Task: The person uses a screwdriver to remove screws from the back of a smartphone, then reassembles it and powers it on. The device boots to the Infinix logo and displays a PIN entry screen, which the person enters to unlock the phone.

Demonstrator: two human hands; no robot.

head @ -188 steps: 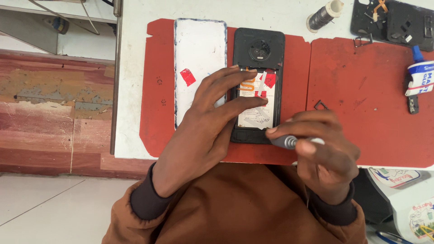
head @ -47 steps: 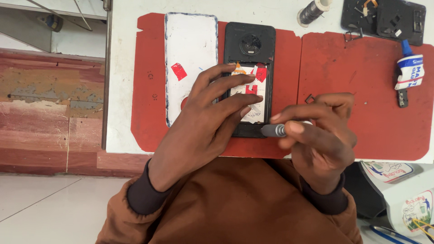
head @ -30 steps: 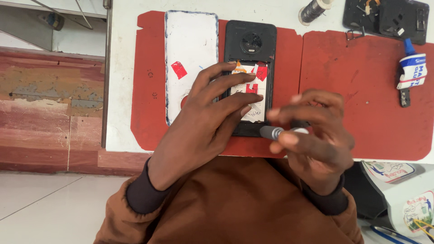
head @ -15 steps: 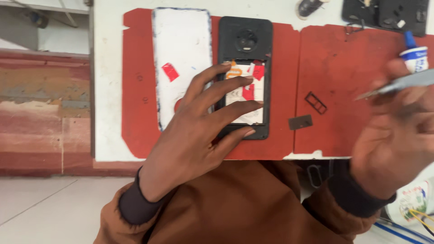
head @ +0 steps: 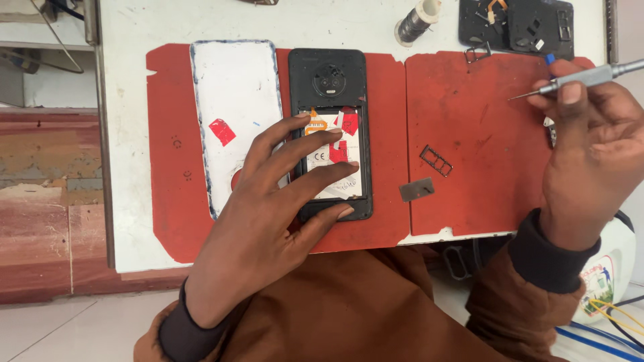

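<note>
**Opened phone held flat, screwdriver lifted at the right**

Toward the bench's left edge, a white back cover [head: 235, 121] lies on the red mat [head: 171, 194]. Just beside it sits the opened black phone [head: 330, 131], its insides exposed. The left hand [head: 268, 214] rests on it, fingers [head: 315, 144] spread wide and pressing the phone flat. Further right on the mat lie a small SIM tray [head: 436, 160] and a grey metal plate [head: 416, 190]. Near the right edge, the right hand [head: 590, 154] pinches a precision screwdriver [head: 577, 79] above the mat, tip pointing left.
</note>
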